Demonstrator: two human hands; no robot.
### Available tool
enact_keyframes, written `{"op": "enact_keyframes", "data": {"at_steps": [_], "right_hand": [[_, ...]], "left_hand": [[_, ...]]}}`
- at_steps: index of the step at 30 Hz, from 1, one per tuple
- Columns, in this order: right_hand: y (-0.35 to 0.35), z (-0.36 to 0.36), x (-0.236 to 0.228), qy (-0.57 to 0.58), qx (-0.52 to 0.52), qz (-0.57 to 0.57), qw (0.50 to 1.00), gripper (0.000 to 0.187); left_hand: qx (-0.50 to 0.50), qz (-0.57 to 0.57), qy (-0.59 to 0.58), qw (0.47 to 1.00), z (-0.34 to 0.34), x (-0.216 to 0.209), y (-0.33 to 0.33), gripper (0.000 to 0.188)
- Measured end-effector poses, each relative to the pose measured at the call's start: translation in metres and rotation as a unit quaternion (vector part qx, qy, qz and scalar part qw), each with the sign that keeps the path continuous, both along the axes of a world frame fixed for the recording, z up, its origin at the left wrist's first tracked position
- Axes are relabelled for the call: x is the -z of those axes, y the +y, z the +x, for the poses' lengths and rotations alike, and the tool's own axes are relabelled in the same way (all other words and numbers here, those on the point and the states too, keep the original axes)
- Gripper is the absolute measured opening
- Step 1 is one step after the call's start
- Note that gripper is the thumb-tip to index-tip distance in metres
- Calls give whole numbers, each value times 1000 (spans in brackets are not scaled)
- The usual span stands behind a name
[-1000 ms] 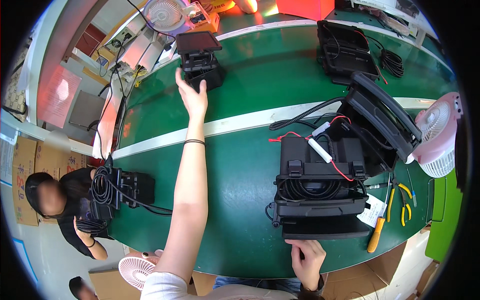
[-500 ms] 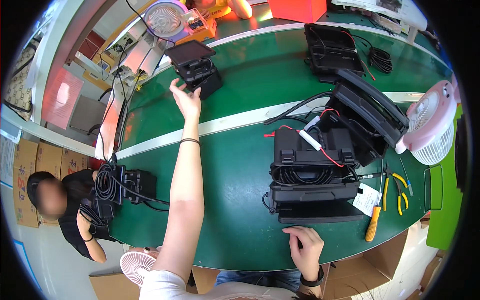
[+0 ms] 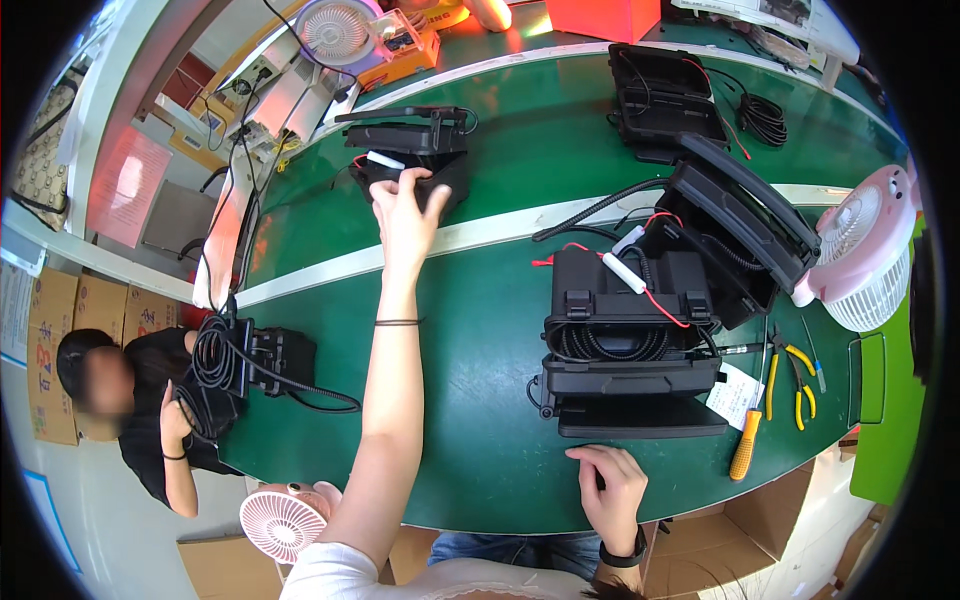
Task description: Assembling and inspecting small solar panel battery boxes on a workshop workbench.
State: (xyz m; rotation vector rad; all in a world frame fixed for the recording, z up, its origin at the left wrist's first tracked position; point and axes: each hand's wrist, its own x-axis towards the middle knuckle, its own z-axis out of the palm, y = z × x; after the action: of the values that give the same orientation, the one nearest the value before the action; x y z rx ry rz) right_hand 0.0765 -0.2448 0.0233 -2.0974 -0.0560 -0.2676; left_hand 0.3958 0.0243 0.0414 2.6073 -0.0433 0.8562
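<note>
My left hand (image 3: 405,215) reaches over the white divider, its fingers bent on the near rim of a black plastic case (image 3: 455,185). That case stands with its lid raised, and a white connector (image 3: 385,160) with a red wire shows at its opening. My right hand (image 3: 612,485) rests at the near table edge, fingers curled in and holding nothing visible. Just beyond it stands an open black case (image 3: 630,290) with a coiled black cable (image 3: 610,342) and a white connector (image 3: 624,273) on red wire. Another open black case (image 3: 740,225) leans behind that one.
At right lie an orange-handled screwdriver (image 3: 744,450), yellow-handled pliers (image 3: 800,385), a paper slip (image 3: 733,395) and a pink fan (image 3: 860,240). An open case (image 3: 668,110) sits far back. At left, a co-worker (image 3: 150,400) handles a cable beside a black device (image 3: 285,362). A small fan (image 3: 283,525) is near my left arm.
My left hand has moved right and onto the far-left case, which has turned and shifted right, bringing its white connector into view. The right hand has stayed put. The co-worker's hand has risen slightly.
</note>
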Motion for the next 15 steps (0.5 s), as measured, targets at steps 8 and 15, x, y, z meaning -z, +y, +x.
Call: {"op": "enact_keyframes", "data": {"at_steps": [8, 15], "right_hand": [[1, -4, 4, -28, -6, 4, 1000, 19], [3, -10, 4, -42, -8, 4, 999, 16]], "left_hand": [[-13, -77, -42, 996, -28, 11, 18, 35], [-4, -176, -50, 983, -124, -29, 8, 39]]}}
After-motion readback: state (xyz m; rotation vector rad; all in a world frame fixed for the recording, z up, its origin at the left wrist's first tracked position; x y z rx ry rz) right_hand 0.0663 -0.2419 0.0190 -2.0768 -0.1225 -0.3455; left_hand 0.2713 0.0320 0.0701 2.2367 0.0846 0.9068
